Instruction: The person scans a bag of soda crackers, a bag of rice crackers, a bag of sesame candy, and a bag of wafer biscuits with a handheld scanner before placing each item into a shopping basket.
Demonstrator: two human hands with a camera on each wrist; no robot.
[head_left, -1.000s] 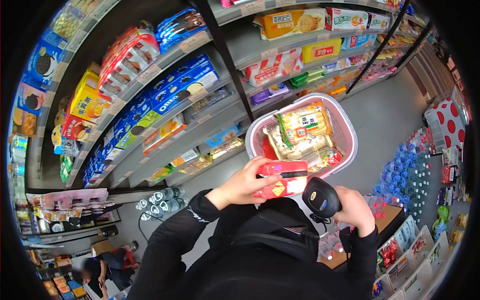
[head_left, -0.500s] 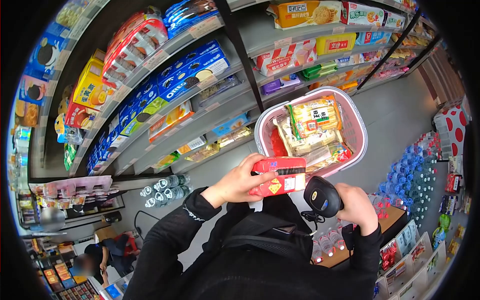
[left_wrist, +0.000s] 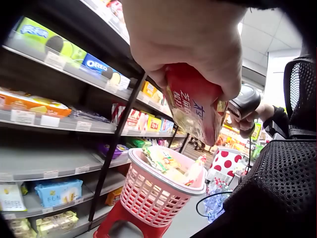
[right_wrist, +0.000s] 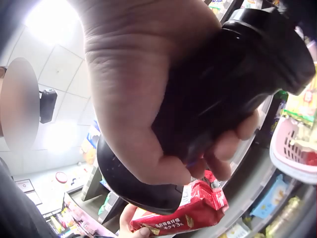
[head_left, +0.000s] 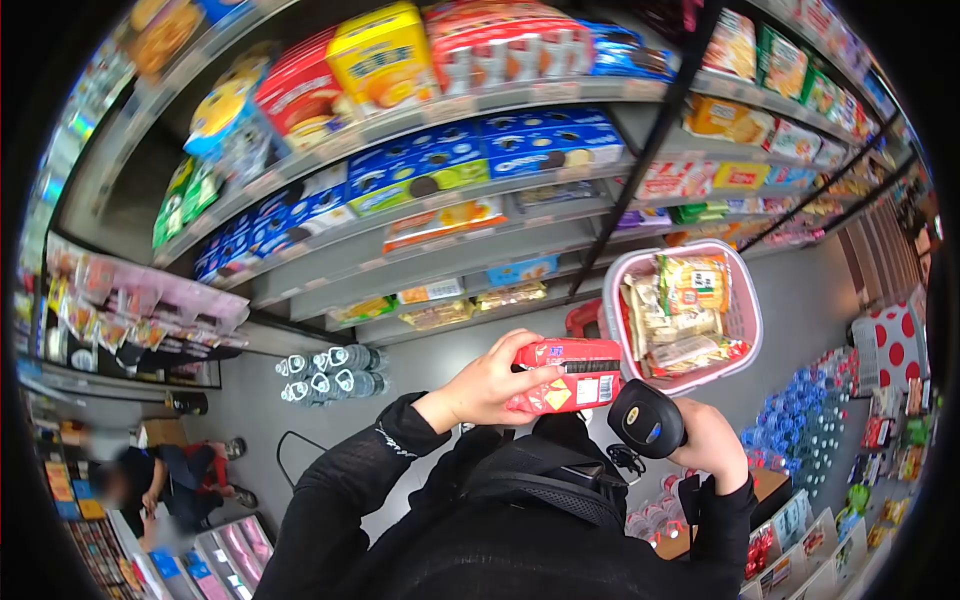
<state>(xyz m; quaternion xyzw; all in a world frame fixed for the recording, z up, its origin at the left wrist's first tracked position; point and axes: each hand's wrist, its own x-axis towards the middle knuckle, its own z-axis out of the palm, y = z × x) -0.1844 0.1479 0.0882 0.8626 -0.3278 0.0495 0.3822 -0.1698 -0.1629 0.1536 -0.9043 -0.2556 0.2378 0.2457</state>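
My left hand [head_left: 490, 385] grips a red packet of crackers [head_left: 575, 375] by one end, thumb along its top. A white barcode label on the packet faces up in the head view. My right hand [head_left: 712, 440] is wrapped round the handle of a black barcode scanner [head_left: 645, 418], its head close beside the packet's free end. In the left wrist view the packet [left_wrist: 193, 99] hangs from the fingers, its front lettering showing. Beyond the hands stands a pink basket [left_wrist: 153, 196] with several snack bags [head_left: 690, 300] inside.
The basket rests on a red stool [left_wrist: 153, 230]. Shelves of boxed biscuits [head_left: 420, 170] curve along the front. Bottles in packs [head_left: 335, 370] stand on the floor at left, more bottles [head_left: 790, 420] at right. A seated person [head_left: 170, 480] is at the lower left.
The head view has turned left, so the shelves and basket sit further right in it. Both hands keep their holds, with the packet and scanner still close together.
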